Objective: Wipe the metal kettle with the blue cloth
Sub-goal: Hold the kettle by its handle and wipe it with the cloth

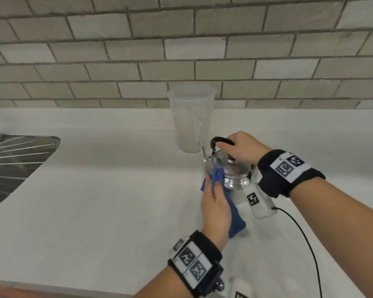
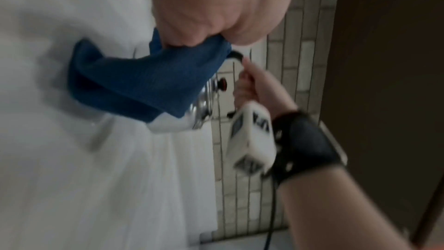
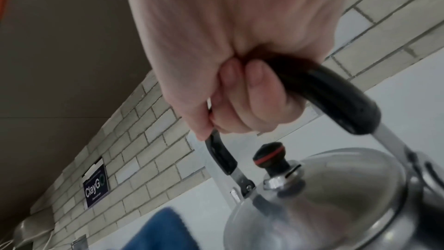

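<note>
I am standing at a white counter [image 1: 108,190] that runs back to a wall of pale grey brick-shaped tiles [image 1: 181,50] with darker grout lines. The kettle [image 1: 235,175] sits on this counter, a little right of the middle, with its thin spout [image 1: 202,152] pointing left. My right hand [image 1: 243,148] is curled tight round the black handle [image 3: 336,92] arched over the lid, fingers wrapped under it and thumb closed against them. The lid knob [image 3: 270,156] is black with 1 red ring and stands just below my knuckles. My left hand [image 1: 216,206] holds the blue cloth [image 2: 144,81] bunched in its fingers and presses it against the kettle's left side; the loose end of the cloth trails down past my palm to the counter. Just behind the kettle, near the wall, stands a tall clear plastic jug [image 1: 191,117], upright. At the far left edge a steel draining board [image 1: 15,160] with raised ribs is set into the counter. A dark blue sign [image 3: 95,189] reading "ClayGo" is fixed to the tiles further along the wall. A black cable [image 1: 306,244] runs across the counter from my right wrist.
</note>
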Demonstrator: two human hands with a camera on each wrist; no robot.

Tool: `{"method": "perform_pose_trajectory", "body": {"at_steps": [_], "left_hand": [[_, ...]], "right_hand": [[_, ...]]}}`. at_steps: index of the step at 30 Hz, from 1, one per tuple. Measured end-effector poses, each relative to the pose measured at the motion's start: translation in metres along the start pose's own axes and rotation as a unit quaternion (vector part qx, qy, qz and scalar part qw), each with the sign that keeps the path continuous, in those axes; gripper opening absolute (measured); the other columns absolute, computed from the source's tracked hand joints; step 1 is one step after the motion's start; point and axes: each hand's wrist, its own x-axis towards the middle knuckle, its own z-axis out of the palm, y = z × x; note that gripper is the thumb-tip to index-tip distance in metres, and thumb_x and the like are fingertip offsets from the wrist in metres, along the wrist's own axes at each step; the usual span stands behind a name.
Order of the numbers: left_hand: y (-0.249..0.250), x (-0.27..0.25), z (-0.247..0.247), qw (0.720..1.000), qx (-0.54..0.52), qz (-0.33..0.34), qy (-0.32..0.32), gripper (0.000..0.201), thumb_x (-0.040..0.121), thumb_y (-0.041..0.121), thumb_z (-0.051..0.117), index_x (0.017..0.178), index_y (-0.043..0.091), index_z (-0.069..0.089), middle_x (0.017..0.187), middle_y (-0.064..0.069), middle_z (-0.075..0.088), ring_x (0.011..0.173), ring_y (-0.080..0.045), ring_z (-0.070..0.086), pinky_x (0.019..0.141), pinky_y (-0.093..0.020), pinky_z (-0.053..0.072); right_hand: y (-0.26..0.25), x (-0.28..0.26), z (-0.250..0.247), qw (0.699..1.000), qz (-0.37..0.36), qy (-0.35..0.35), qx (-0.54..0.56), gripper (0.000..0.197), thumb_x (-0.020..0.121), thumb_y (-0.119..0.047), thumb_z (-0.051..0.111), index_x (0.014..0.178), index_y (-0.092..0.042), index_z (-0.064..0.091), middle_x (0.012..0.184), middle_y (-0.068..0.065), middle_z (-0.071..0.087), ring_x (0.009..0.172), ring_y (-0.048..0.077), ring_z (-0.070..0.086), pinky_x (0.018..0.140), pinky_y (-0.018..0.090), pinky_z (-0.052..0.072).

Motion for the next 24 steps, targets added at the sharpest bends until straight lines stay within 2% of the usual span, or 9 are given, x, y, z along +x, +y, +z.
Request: {"method": "perform_pose_trajectory", "body": {"at_steps": [4,7,10,12,14,18,20,22,24], "left_hand": [[0.021,0.011,-0.040,0.966,-0.186,-0.179,-0.020,0.038,0.099,0.034,0.048,0.119,0.007,0.065,0.119,-0.013,0.068,0.110,-0.025,0.063,0.100,-0.038,0.047],[0.047,0.030,-0.074,0.941,-0.259,-0.206,-0.068,0.038,0.100,0.031,0.045,0.107,-0.001,0.066,0.102,-0.022,0.070,0.094,-0.032,0.068,0.085,-0.039,0.052],[0.072,0.060,-0.100,0.935,-0.294,-0.176,-0.086,0.045,0.101,0.034,0.042,0.107,-0.003,0.067,0.105,-0.024,0.071,0.098,-0.033,0.068,0.093,-0.040,0.050],[0.077,0.083,-0.112,0.949,-0.242,-0.186,-0.078,0.058,0.099,0.050,0.044,0.117,0.001,0.068,0.113,-0.022,0.072,0.106,-0.032,0.067,0.098,-0.042,0.048],[0.069,0.098,-0.120,0.975,-0.071,-0.201,-0.063,0.072,0.092,0.060,0.055,0.137,0.004,0.056,0.133,-0.016,0.063,0.121,-0.028,0.059,0.106,-0.037,0.042],[0.033,0.116,-0.140,0.933,0.343,-0.101,-0.037,0.078,0.090,0.017,0.070,0.151,0.005,0.022,0.135,-0.016,0.054,0.122,-0.031,0.055,0.092,-0.028,0.044],[0.028,0.121,-0.146,0.914,0.397,-0.078,-0.040,0.070,0.092,0.007,0.058,0.152,0.006,0.021,0.134,-0.021,0.054,0.120,-0.035,0.055,0.087,-0.028,0.044],[0.030,0.120,-0.150,0.885,0.460,-0.068,-0.027,0.069,0.094,0.012,0.054,0.154,0.010,0.020,0.141,-0.023,0.045,0.125,-0.038,0.050,0.097,-0.037,0.045],[0.038,0.113,-0.153,0.896,0.443,-0.023,-0.001,0.066,0.096,0.014,0.054,0.155,0.015,0.026,0.143,-0.020,0.042,0.127,-0.036,0.048,0.099,-0.039,0.046]], "right_hand": [[0.007,-0.007,-0.012,1.000,-0.003,-0.012,0.017,0.040,0.094,-0.038,0.055,0.064,-0.011,0.055,0.064,0.006,0.059,0.050,0.013,0.047,0.049,0.022,0.034],[0.012,-0.013,-0.018,1.000,-0.006,-0.014,0.000,0.042,0.094,-0.039,0.055,0.060,-0.015,0.051,0.052,-0.005,0.050,0.041,0.005,0.041,0.043,0.017,0.029],[0.015,-0.016,-0.020,1.000,-0.010,-0.021,0.000,0.043,0.093,-0.041,0.055,0.060,-0.014,0.051,0.051,-0.005,0.049,0.046,0.010,0.041,0.049,0.022,0.030],[0.015,-0.016,-0.020,1.000,-0.013,-0.020,0.003,0.044,0.093,-0.041,0.055,0.060,-0.013,0.051,0.050,-0.005,0.048,0.047,0.011,0.040,0.049,0.023,0.030],[0.015,-0.016,-0.019,1.000,-0.016,-0.016,0.007,0.044,0.093,-0.041,0.056,0.063,-0.010,0.054,0.051,-0.004,0.050,0.047,0.011,0.041,0.049,0.023,0.030],[0.015,-0.018,-0.016,1.000,-0.022,-0.007,0.020,0.047,0.089,-0.043,0.061,0.077,0.002,0.066,0.072,0.016,0.069,0.054,0.015,0.051,0.052,0.024,0.036],[0.013,-0.019,-0.015,1.000,-0.024,-0.003,0.020,0.043,0.088,-0.043,0.063,0.077,-0.001,0.067,0.077,0.018,0.071,0.052,0.014,0.051,0.050,0.022,0.034],[0.012,-0.019,-0.014,1.000,-0.026,0.001,0.015,0.038,0.087,-0.041,0.064,0.075,-0.005,0.067,0.078,0.017,0.071,0.051,0.011,0.050,0.049,0.020,0.033],[0.010,-0.018,-0.014,1.000,-0.027,0.004,0.015,0.038,0.087,-0.040,0.065,0.075,-0.004,0.068,0.077,0.017,0.071,0.050,0.011,0.049,0.048,0.020,0.033]]}}
